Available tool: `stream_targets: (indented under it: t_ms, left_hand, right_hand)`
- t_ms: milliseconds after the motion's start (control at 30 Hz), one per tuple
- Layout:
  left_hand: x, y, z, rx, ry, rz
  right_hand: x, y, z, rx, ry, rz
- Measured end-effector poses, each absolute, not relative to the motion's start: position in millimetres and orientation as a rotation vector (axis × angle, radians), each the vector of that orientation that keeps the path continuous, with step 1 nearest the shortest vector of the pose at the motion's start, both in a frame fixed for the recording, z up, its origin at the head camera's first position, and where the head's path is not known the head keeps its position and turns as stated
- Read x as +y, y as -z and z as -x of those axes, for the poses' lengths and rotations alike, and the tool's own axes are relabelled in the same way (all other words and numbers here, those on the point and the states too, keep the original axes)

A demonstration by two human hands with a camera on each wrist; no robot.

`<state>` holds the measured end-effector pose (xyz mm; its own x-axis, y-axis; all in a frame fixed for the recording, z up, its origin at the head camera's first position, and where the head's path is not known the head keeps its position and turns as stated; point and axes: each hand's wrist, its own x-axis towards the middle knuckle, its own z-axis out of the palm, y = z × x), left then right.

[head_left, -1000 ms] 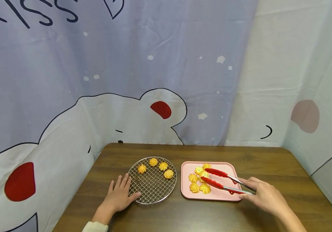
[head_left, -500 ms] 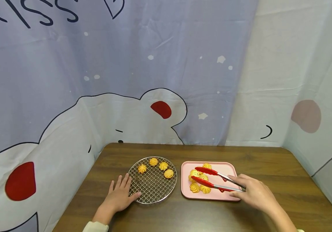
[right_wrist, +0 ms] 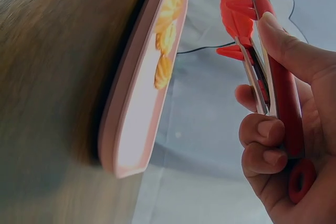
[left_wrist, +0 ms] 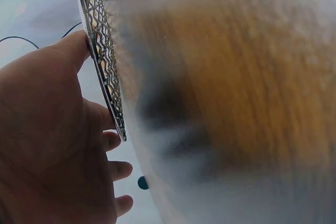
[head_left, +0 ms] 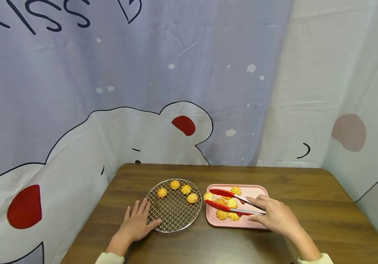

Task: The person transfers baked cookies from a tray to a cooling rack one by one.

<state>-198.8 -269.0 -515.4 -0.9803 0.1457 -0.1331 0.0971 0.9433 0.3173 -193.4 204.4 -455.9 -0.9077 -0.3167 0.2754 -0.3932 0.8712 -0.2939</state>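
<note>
Red-tipped metal tongs (head_left: 220,206) are gripped in my right hand (head_left: 276,214), its fingers curled round the handles in the right wrist view. Between the tong tips sits a yellow piped cookie (head_left: 209,197), lifted over the left rim of the pink tray (head_left: 253,223). Several more cookies (head_left: 221,215) lie on that tray, some partly hidden by the tongs. My left hand (head_left: 136,222) rests with spread, straight fingers at the left edge of the round wire rack (head_left: 172,216). Along the rack's back and right lie several cookies (head_left: 186,189).
A brown wooden table (head_left: 189,249) carries both the rack and the tray, with a narrow gap between them. Behind the table hangs a printed curtain (head_left: 228,73), which also runs along the left and right sides.
My right hand has moved left with the tongs, which have picked a cookie up from the tray and carried it to the tray's left rim. My left hand stays on the rack.
</note>
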Motion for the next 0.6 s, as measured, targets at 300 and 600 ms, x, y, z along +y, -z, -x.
stream_targets:
  t_ms: [300, 600]
  left_hand:
    - [-269, 517, 199, 2.941, -0.458, -0.189]
    - [-269, 519, 202, 2.938, -0.429, -0.187]
  right_hand:
    - [190, 455, 198, -2.802, -0.513, -0.621]
    - [176, 456, 202, -2.793, -0.544, -0.650]
